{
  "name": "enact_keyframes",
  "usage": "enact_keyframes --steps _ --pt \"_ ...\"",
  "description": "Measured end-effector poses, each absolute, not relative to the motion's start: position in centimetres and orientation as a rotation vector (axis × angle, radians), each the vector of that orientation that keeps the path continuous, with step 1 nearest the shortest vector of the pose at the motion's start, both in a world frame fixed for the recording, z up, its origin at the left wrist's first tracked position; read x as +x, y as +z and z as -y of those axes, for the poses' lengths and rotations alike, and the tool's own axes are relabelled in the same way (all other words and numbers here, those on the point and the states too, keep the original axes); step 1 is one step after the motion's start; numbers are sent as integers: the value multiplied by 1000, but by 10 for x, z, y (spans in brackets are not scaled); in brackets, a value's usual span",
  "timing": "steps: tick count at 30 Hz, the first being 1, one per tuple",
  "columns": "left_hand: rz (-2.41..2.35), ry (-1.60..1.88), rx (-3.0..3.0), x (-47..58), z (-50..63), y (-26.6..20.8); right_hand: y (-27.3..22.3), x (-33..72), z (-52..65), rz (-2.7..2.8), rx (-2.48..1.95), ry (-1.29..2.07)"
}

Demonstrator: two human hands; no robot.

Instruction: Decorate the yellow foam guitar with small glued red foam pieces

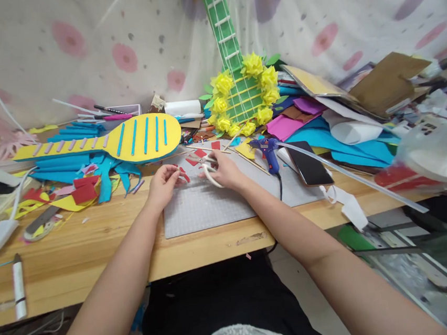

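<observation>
Left hand (162, 187) pinching one small, narrow red strip (185, 175); right hand (226, 169) gripping one pair of white-handled scissors (208, 176); to the right, one glue gun (271, 160), one phone (309, 163).

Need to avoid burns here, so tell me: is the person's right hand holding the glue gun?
No, the right hand holds white-handled scissors, while the blue glue gun lies to the right, apart from that hand.

Scissors (207, 173) were over the mat (211, 205) on the worktop (77, 255); around the mat, one guitar (243, 102) stood at twelve o'clock, another guitar (141, 138) lay at ten, a phone (310, 163) at three.
</observation>
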State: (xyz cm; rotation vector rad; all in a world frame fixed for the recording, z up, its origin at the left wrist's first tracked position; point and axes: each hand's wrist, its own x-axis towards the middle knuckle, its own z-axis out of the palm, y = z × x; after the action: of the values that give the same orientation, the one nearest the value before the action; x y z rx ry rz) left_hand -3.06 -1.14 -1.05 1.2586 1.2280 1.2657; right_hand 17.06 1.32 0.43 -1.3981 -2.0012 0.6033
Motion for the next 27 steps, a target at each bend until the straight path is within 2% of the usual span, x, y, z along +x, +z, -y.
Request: enact_keyframes --steps 4,8,27 --pt "-1221 1272 1304 -31 10 -13 -1 165 -5 2257 -1280 424" --pt "-1203 1306 1310 -31 9 -14 1 172 0 2364 -1386 313" --pt "-1228 1312 1341 -31 9 -8 5 173 5 2443 -1462 307"
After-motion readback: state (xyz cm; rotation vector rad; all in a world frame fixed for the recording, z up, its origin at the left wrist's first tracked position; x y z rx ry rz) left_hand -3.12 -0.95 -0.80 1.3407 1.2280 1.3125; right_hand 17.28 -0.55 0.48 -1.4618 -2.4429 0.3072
